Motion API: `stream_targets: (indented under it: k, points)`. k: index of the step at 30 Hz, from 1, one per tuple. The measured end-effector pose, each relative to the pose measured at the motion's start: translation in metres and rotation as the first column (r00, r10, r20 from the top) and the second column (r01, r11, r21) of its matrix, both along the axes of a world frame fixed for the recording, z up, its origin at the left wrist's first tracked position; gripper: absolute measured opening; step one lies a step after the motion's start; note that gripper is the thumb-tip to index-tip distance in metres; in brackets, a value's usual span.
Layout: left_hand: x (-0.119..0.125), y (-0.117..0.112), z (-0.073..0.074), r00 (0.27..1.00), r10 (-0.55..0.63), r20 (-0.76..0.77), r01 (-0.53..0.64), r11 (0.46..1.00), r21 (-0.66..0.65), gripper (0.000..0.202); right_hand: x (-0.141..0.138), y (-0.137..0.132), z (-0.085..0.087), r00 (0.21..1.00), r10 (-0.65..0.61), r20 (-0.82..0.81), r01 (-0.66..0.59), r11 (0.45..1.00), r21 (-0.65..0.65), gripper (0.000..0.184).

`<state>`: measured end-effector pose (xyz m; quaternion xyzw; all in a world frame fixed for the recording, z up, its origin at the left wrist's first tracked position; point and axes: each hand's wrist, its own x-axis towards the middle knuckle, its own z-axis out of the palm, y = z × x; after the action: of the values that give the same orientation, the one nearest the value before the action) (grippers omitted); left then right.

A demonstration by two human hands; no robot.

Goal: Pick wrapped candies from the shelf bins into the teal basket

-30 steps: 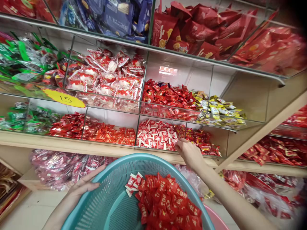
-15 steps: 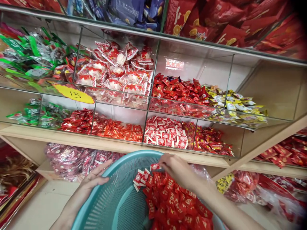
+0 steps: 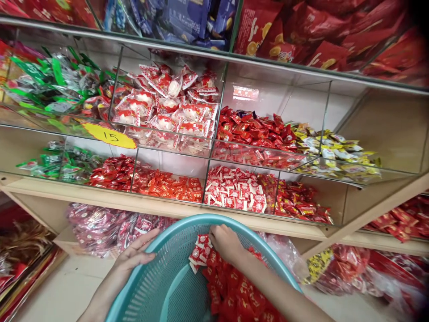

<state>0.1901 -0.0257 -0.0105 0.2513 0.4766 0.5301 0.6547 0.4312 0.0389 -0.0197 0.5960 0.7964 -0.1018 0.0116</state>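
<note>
A teal plastic basket (image 3: 134, 286) with mesh sides is tilted in front of me. My left hand (image 3: 129, 259) grips its left rim, the thumb at the top edge and the fingers along the outside. Inside lies a heap of red-wrapped candies (image 3: 231, 290), with a few red-and-white wrapped candies (image 3: 201, 251) at its upper left. My right hand (image 3: 228, 243) reaches into the basket over the heap. Its fingers are curled closed right beside the red-and-white candies; whatever they hold is hidden.
Behind the basket, a shelf with clear dividers holds red-and-white candies (image 3: 234, 190), orange-red candies (image 3: 176, 185) and larger wrapped sweets (image 3: 164, 118). A yellow price tag (image 3: 109, 135) reads 15. Bagged goods (image 3: 97, 228) sit under the shelf's wooden edge (image 3: 161, 205).
My right hand has moved left and slightly down, deeper into the basket beside the red-and-white candies. My left hand stays on the rim. The view has shifted slightly.
</note>
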Motion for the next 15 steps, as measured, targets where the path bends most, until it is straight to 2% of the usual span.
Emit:
stream_targets:
  k: [4, 6, 8, 10, 12, 15]
  points:
    - [0.001, 0.000, 0.002, 1.000, 0.011, -0.016, -0.011, 1.000, 0.012, 0.046, -0.001, -0.006, 0.011, 0.997, -0.030, 0.073, 0.026, 0.998, 0.051, 0.022]
    - [0.001, 0.000, 0.002, 1.000, 0.007, -0.015, -0.007, 1.000, 0.010, 0.047, 0.002, -0.008, 0.029, 0.999, -0.017, 0.052, 0.012, 0.995, 0.104, 0.021]
    - [0.001, 0.000, 0.001, 1.000, 0.006, -0.016, -0.006, 1.000, 0.003, 0.049, 0.007, -0.006, 0.055, 1.000, -0.004, -0.021, 0.007, 0.986, 0.167, 0.024]
    - [0.000, 0.001, 0.000, 1.000, 0.015, -0.025, -0.015, 1.000, 0.002, 0.050, 0.014, 0.005, 0.081, 0.993, -0.020, -0.120, 0.048, 0.970, 0.240, 0.029]
    - [-0.001, 0.002, -0.001, 0.999, 0.020, -0.028, -0.019, 1.000, 0.012, 0.048, 0.019, 0.024, 0.102, 0.978, -0.063, -0.197, 0.125, 0.938, 0.322, 0.027]
    - [-0.001, 0.002, -0.003, 1.000, 0.010, -0.018, -0.009, 1.000, 0.022, 0.048, 0.023, 0.057, 0.113, 0.952, -0.165, -0.259, 0.243, 0.919, 0.311, 0.023]
